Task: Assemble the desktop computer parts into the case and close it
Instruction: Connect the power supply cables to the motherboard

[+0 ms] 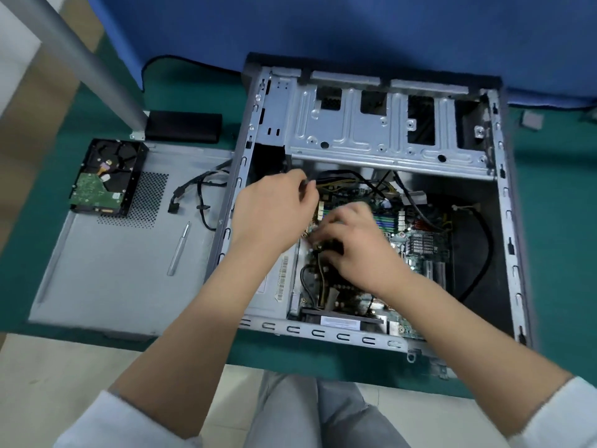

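- In the middle of the frame lies one open computer case [504, 195] on its side on a green table [48, 253], its left wall beside one detached side panel [106, 286].
- On that panel rest one hard drive [106, 176] at its upper left corner, one pen-like tool [179, 248] near its right edge, and a bundle of black cables [197, 195] spilling over the case wall.
- One black box [184, 127] sits above the panel, beside a grey post [84, 59].
- Inside the case: one green circuit board [416, 247] across the lower middle, a metal drive cage [381, 124] along the top, and open dark floor at the right, crossed by a black cable [481, 253].
- Two hands work over the board. The left hand [274, 208], fingers curled, pinches a thin dark cable end at the upper left of the board.
- The right hand [358, 244] has fingers bent down onto the board; what they grip, I cannot tell.
- The case's lower rim runs close to the table's near edge.
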`<state>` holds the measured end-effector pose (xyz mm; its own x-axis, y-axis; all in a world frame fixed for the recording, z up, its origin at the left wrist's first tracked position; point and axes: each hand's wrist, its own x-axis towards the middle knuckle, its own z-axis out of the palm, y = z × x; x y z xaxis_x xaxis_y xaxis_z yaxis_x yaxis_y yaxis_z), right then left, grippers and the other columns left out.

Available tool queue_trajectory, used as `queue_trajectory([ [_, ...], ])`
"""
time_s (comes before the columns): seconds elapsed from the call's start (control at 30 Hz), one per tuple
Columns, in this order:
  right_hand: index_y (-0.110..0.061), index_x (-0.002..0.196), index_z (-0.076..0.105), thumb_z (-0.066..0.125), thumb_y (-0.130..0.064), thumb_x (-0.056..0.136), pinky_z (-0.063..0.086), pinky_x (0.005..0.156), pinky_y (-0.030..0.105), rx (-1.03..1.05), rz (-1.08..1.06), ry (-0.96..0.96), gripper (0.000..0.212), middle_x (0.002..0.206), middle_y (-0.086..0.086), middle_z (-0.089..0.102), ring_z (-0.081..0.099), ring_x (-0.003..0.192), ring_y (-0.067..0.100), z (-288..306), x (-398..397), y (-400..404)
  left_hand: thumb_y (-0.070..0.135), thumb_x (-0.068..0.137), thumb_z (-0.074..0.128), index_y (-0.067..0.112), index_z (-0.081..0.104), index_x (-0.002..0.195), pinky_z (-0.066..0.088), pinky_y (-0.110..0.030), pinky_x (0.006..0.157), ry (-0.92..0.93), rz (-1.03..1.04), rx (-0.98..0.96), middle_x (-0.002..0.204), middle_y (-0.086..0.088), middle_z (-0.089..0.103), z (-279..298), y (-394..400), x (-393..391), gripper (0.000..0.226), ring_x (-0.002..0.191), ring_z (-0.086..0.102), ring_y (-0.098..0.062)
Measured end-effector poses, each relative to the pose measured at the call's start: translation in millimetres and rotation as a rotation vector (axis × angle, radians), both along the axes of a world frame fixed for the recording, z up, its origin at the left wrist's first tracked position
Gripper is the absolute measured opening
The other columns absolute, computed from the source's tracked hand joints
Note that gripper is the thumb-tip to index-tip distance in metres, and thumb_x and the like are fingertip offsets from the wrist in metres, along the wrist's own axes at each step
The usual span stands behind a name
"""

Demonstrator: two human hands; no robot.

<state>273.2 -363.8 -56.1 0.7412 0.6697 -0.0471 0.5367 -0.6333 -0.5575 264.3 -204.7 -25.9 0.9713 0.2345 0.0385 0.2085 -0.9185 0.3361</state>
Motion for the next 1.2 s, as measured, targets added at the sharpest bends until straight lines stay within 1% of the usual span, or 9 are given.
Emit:
queue_trajectory([
  [0.13,-0.019,0.141,0.045,0.072,-0.057,0.071,0.03,0.104,0.036,-0.369,-0.215,0.157,0.084,0.138,0.005,0.047,0.033,0.125,0.029,-2,4,-15,0.04,0.094,0.039,0.02,0.059,0.08,0.031,-0.027,0.048,0.02,-0.008,-0.031,0.061,0.006,0.054,4,-1,-1,0.031,0.057,0.05,-0.018],
  [0.33,-0.029,0.143,0.041,0.076,-0.046,0.074,0.034,0.105,0.037,-0.38,-0.25,0.383,0.08,0.141,0.002,0.051,0.042,0.132,0.025,6,13,-12,0.04,0.096,0.038,0.021,0.06,0.09,0.044,-0.029,0.056,0.087,-0.015,-0.019,0.072,0.005,0.062,11,-1,1,0.03,0.068,0.06,-0.021],
  [0.47,-0.015,0.141,0.046,0.071,-0.031,0.085,0.046,0.093,0.035,-0.377,-0.296,0.548,0.063,0.117,0.009,0.067,0.063,0.099,0.023,16,26,-5,0.046,0.097,0.037,0.024,0.053,0.122,0.054,-0.035,0.067,0.043,0.012,-0.107,0.107,0.008,0.062,15,-3,0,0.037,0.079,0.063,-0.016],
  [0.57,-0.007,0.141,0.042,0.064,-0.019,0.09,0.046,0.064,0.026,-0.204,-0.407,0.814,0.057,0.079,0.006,0.062,0.055,0.063,0.017,22,28,-3,0.042,0.099,0.034,0.02,0.047,0.129,0.053,-0.037,0.065,0.069,-0.027,-0.067,0.126,0.002,0.05,19,-2,-4,0.039,0.078,0.064,-0.023],
  [0.67,-0.022,0.138,0.047,0.059,-0.029,0.091,0.044,0.089,0.03,-0.238,-0.479,0.81,0.048,0.116,0.015,0.057,0.054,0.107,0.027,19,22,0,0.03,0.099,0.038,0.016,0.044,0.131,0.048,-0.038,0.074,0.069,-0.116,-0.093,0.128,-0.003,0.047,22,4,-11,0.035,0.092,0.06,-0.025],
  [0.73,-0.027,0.134,0.05,0.056,-0.047,0.091,0.026,0.109,0.037,-0.312,-0.501,0.734,0.047,0.136,0.017,0.041,0.027,0.134,0.03,12,17,3,0.028,0.1,0.04,0.015,0.052,0.125,0.045,-0.035,0.088,0.037,-0.274,-0.057,0.121,0.0,0.051,24,12,-19,0.031,0.106,0.051,-0.02],
  [0.83,-0.03,0.132,0.051,0.046,-0.055,0.093,0.013,0.114,0.051,-0.361,-0.504,0.69,0.046,0.144,0.01,0.033,0.01,0.139,0.032,3,18,10,0.018,0.092,0.055,0.015,0.063,0.115,0.042,-0.033,0.1,-0.145,-0.516,0.022,0.114,0.002,0.058,23,43,-39,0.024,0.111,0.049,-0.018],
  [0.93,-0.034,0.13,0.05,0.043,-0.053,0.096,0.007,0.113,0.058,-0.4,-0.52,0.688,0.04,0.147,0.004,0.026,0.003,0.14,0.033,-8,19,14,0.018,0.092,0.052,0.014,0.057,0.122,0.031,-0.027,0.107,-0.217,-0.334,-0.164,0.122,0.001,0.054,15,89,-52,0.031,0.118,0.045,-0.015],
  [1.2,-0.047,0.099,0.05,0.045,-0.054,0.094,0.009,0.105,0.053,-0.357,-0.581,0.647,0.009,0.127,-0.006,0.035,0.017,0.128,0.022,-17,16,12,0.037,0.09,0.06,0.008,0.01,0.151,0.019,-0.046,0.116,0.454,0.175,-0.215,0.156,-0.015,0.018,-46,169,1,0.084,0.144,0.014,-0.031],
])
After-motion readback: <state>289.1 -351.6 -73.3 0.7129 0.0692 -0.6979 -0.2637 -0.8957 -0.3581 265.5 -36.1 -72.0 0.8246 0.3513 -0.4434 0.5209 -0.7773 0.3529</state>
